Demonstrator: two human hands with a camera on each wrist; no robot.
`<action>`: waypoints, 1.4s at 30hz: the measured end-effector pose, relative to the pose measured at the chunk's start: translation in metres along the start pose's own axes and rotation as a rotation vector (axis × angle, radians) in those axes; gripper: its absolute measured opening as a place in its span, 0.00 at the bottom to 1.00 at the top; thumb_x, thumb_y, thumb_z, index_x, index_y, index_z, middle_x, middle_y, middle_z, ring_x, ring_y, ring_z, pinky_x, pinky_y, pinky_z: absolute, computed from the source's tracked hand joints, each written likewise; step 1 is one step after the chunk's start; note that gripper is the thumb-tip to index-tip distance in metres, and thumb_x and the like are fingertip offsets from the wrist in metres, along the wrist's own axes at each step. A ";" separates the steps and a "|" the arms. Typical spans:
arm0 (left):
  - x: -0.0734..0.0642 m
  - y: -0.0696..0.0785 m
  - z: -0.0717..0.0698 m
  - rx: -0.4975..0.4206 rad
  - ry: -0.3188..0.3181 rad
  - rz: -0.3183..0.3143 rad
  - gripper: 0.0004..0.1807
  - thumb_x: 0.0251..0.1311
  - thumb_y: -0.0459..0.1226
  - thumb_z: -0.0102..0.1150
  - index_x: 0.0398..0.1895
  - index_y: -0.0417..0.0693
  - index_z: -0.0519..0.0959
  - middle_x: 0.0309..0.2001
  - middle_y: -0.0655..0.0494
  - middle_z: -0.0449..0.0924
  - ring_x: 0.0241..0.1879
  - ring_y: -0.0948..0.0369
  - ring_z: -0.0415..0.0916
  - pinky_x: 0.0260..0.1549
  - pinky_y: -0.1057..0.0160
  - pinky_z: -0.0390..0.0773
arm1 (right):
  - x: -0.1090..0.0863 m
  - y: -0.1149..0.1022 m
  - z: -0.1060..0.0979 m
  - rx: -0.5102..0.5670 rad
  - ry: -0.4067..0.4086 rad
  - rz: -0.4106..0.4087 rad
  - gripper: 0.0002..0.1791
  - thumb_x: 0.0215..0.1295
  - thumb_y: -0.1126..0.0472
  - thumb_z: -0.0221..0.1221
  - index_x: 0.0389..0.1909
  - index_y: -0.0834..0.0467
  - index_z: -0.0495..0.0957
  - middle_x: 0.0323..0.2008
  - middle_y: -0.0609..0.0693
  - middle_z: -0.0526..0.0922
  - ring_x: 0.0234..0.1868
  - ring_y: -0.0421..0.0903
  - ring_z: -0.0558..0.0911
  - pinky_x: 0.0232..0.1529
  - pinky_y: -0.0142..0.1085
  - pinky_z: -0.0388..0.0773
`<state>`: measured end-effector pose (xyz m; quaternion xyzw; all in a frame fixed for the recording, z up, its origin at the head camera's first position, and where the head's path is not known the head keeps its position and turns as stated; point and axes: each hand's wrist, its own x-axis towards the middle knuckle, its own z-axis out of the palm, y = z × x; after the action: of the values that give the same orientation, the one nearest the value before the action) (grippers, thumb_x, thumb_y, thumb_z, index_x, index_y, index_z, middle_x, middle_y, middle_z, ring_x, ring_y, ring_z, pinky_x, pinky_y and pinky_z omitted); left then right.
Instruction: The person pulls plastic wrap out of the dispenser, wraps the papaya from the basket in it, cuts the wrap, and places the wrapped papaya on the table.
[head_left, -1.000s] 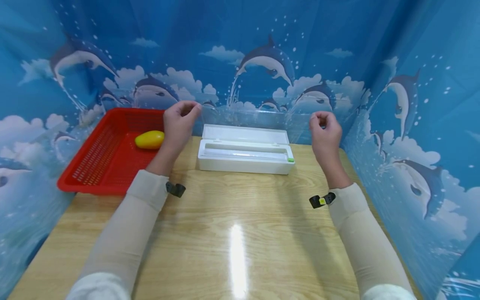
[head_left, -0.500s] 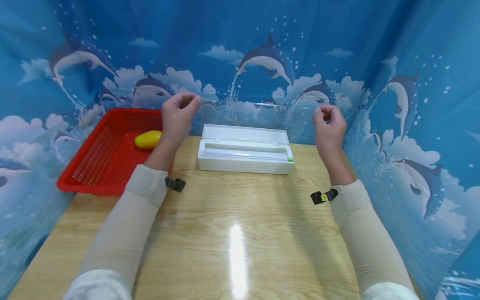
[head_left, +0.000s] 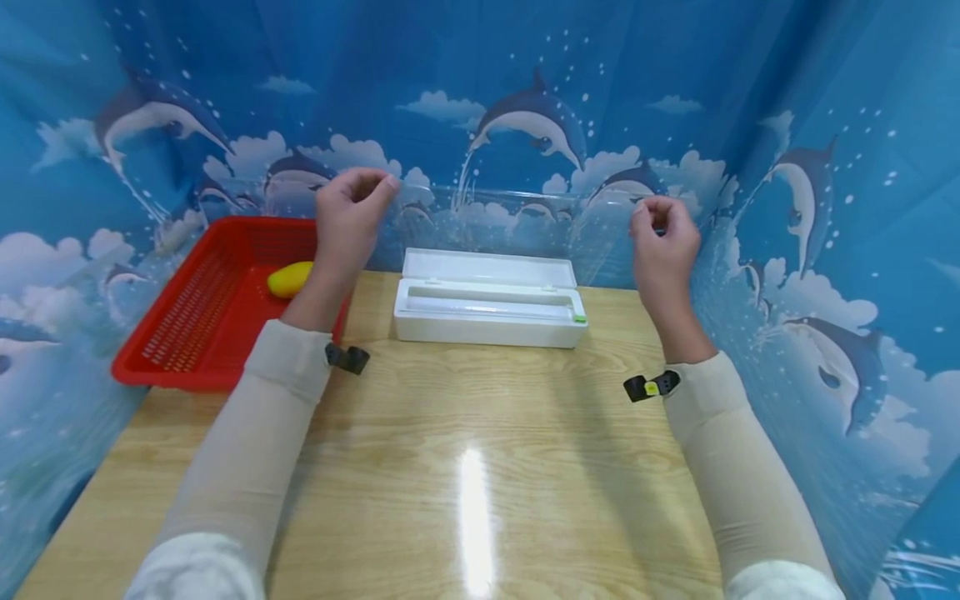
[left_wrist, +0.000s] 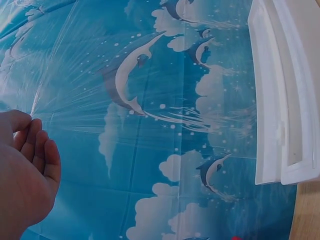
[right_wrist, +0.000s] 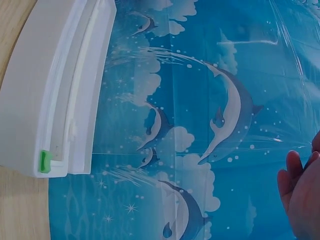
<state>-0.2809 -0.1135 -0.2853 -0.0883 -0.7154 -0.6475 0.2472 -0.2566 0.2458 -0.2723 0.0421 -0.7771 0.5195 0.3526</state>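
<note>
Between my two raised hands stretches a sheet of clear cling film, its top edge a faint bright line. My left hand pinches the film's left corner between thumb and fingers; in the left wrist view, creases in the film fan out from that pinch. The right corner is pinched by my right hand, with folds gathered at its fingertips in the right wrist view. Below and between the hands, a long white cling film dispenser sits on the table, lid raised at the back. A roll shows inside.
A red plastic basket stands at the left, partly behind my left forearm. In it lies a yellow mango-shaped fruit. A blue dolphin-print curtain encloses the back and sides of the wooden table.
Both hands have risen and drifted slightly apart, drawing the film's top edge higher above the dispenser. The dispenser and basket stay in place.
</note>
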 end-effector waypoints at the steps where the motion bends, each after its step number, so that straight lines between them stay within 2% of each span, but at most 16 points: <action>1: 0.001 0.000 -0.001 -0.004 -0.001 0.004 0.16 0.67 0.46 0.63 0.50 0.46 0.84 0.48 0.51 0.83 0.46 0.60 0.77 0.46 0.69 0.79 | 0.001 0.000 0.000 0.009 0.002 -0.007 0.08 0.76 0.56 0.53 0.43 0.57 0.76 0.30 0.41 0.72 0.34 0.38 0.71 0.34 0.31 0.68; 8: 0.004 0.010 -0.002 -0.028 0.004 0.004 0.17 0.67 0.46 0.63 0.50 0.43 0.83 0.46 0.53 0.83 0.46 0.60 0.76 0.44 0.69 0.78 | 0.002 -0.010 0.000 0.040 0.010 -0.024 0.09 0.76 0.57 0.54 0.42 0.59 0.76 0.30 0.41 0.72 0.32 0.38 0.71 0.33 0.31 0.68; 19: -0.002 0.040 0.003 -0.045 0.046 0.023 0.12 0.67 0.43 0.63 0.47 0.46 0.84 0.48 0.51 0.84 0.46 0.60 0.77 0.50 0.66 0.80 | 0.006 -0.028 -0.003 0.036 0.043 -0.038 0.08 0.75 0.57 0.54 0.42 0.58 0.77 0.31 0.41 0.73 0.34 0.39 0.72 0.35 0.32 0.68; 30: 0.000 0.051 0.000 -0.041 0.050 0.055 0.14 0.67 0.45 0.63 0.48 0.45 0.84 0.49 0.52 0.83 0.47 0.61 0.77 0.49 0.66 0.81 | 0.010 -0.043 -0.005 0.057 0.065 -0.007 0.06 0.75 0.56 0.55 0.42 0.54 0.77 0.33 0.41 0.73 0.37 0.39 0.74 0.39 0.31 0.72; 36: -0.001 0.058 -0.001 -0.045 0.054 0.073 0.15 0.66 0.45 0.64 0.48 0.44 0.84 0.48 0.52 0.84 0.46 0.60 0.78 0.48 0.66 0.81 | 0.011 -0.047 -0.007 0.073 0.093 -0.041 0.06 0.74 0.58 0.56 0.40 0.55 0.78 0.31 0.41 0.74 0.35 0.39 0.74 0.37 0.31 0.70; 42: -0.002 0.062 -0.002 -0.055 0.061 0.073 0.16 0.65 0.44 0.65 0.49 0.43 0.84 0.48 0.52 0.84 0.45 0.60 0.77 0.48 0.66 0.81 | 0.011 -0.050 -0.009 0.091 0.086 -0.092 0.05 0.74 0.60 0.56 0.36 0.50 0.77 0.31 0.40 0.73 0.33 0.39 0.73 0.36 0.32 0.70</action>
<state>-0.2510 -0.1060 -0.2316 -0.1014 -0.6858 -0.6598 0.2900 -0.2386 0.2340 -0.2249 0.0716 -0.7340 0.5390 0.4069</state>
